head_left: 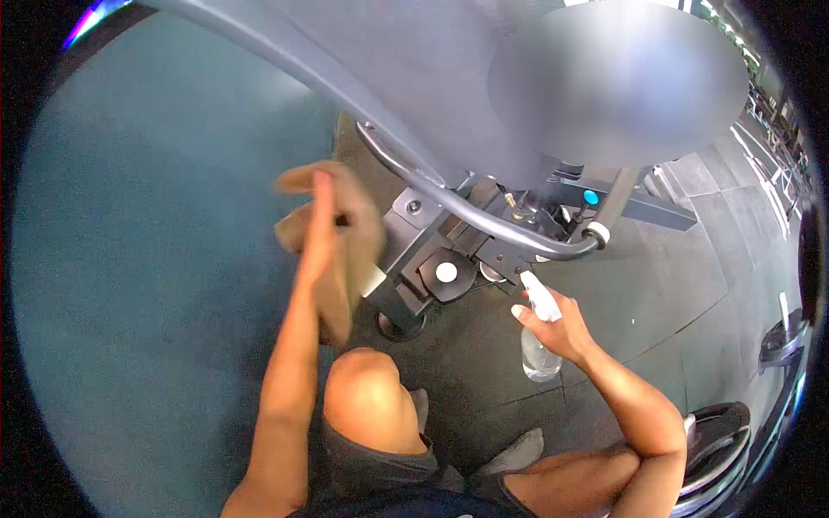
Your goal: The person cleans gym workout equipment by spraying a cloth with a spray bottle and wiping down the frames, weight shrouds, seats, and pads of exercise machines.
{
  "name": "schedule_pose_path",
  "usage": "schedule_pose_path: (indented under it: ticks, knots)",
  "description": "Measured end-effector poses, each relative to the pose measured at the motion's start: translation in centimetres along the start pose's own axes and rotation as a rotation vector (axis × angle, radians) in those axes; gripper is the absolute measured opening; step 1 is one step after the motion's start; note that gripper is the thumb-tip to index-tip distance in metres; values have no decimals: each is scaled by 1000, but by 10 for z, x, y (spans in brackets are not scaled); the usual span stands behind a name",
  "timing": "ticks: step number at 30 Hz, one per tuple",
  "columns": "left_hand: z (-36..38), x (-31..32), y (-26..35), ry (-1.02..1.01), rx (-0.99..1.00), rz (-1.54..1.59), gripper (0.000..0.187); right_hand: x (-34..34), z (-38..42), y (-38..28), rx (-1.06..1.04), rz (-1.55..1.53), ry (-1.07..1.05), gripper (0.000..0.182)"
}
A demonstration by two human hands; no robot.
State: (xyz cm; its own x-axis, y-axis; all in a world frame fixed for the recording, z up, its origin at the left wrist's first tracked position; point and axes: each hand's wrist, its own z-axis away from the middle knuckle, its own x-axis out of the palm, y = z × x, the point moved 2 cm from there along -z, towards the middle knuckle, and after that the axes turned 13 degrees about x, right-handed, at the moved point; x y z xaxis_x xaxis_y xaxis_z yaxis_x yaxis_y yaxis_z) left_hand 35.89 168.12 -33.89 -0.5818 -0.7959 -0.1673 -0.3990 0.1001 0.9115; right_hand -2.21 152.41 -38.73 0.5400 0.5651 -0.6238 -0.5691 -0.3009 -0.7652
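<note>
A brown cloth (361,224), smeared by motion, hangs from my left hand (321,233), whose thumb side shows against it. Both are just left of the grey metal frame (423,216) of a gym machine. My right hand (566,330) is wrapped round the neck of a spray bottle with a white trigger head (540,295) and a clear body (541,358). The bottle is upright or nearly so, its nozzle towards the machine's lower frame. Clear liquid shows near its bottom.
A curved grey tube (518,233) with a white end collar arches over the machine's base. Under it are a black plate with a white round cap (446,272) and a blue knob (591,197). My bent knee (367,393) is close to the base. Weight plates (712,457) stand lower right.
</note>
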Motion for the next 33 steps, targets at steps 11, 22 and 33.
schedule_pose_path:
  ticks: [11, 22, 33]
  knots:
    - [-27, 74, -27, -773, 127, -714, 85, 8, -7, 12, -15, 45, 8, 49]
    - [-54, 63, -70, -549, 198, -446, 61, 0, 1, 6, -26, -1, 16, 49]
    - [-9, 96, -19, -540, 296, -855, 75, 11, 1, 1, 23, 4, -38, 52]
